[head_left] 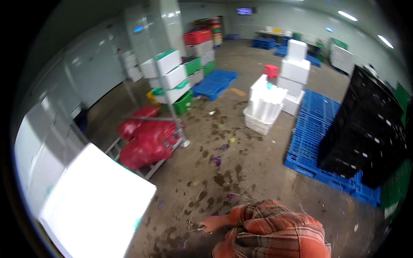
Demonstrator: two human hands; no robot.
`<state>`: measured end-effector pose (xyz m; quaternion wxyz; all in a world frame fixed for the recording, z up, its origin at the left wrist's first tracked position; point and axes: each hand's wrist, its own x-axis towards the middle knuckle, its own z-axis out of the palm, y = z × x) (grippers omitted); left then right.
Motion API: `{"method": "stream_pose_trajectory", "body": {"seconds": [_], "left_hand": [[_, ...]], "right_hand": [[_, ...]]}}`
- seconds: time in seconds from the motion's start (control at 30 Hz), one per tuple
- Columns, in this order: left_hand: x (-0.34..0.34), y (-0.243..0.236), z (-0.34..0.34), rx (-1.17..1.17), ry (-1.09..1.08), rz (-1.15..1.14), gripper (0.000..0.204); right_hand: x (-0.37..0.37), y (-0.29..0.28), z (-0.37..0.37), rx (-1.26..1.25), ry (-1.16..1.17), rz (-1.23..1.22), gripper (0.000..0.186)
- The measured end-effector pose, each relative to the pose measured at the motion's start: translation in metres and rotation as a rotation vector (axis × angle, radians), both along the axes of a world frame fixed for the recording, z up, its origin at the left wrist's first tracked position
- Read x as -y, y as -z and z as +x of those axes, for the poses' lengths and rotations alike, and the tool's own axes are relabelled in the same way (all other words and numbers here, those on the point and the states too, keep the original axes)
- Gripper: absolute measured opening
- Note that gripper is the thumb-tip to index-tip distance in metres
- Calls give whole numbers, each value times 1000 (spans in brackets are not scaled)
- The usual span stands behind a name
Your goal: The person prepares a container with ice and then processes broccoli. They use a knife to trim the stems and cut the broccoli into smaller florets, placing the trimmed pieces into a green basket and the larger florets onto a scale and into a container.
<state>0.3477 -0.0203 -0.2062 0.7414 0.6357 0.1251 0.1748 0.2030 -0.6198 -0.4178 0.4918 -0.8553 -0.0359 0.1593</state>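
My right hand (214, 223) reaches in from the lower right, in an orange-and-grey plaid sleeve (275, 223). Its fingers are closed round a thin blade-like tool (196, 229) that points left, low over the wet floor. The picture is too blurred to tell the tool's exact kind. My left hand does not show; more plaid cloth at the bottom edge may belong to that arm. Nearest on the left is a large, brightly lit white box (99, 202).
Full red sacks (148, 148) lie on a metal cart (155, 170). Ahead stands a white crate (258, 124) holding white pieces, near stacked white boxes (294, 71). Black crates (361, 124) rest on blue pallets (303, 159) at right. Purple and green scraps (216, 161) litter the floor.
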Motion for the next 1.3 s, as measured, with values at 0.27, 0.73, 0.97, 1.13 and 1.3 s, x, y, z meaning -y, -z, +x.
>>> {"method": "stream_pose_trajectory", "body": {"seconds": [0.27,0.73,0.97,1.13,1.3], "left_hand": [[451,21,-4,-258,353,-93,45],[923,87,68,-249,602,177,41],[1146,131,121,244,756,239,36],[1318,122,135,291,778,234,37],[1499,134,138,294,879,199,40]], "right_hand": [[213,59,-169,-347,630,-86,52],[428,58,-336,-203,1667,110,38],[519,56,-336,-506,1958,419,33],[583,33,-331,-667,2135,431,31],[663,18,-312,-816,2127,318,27]]}}
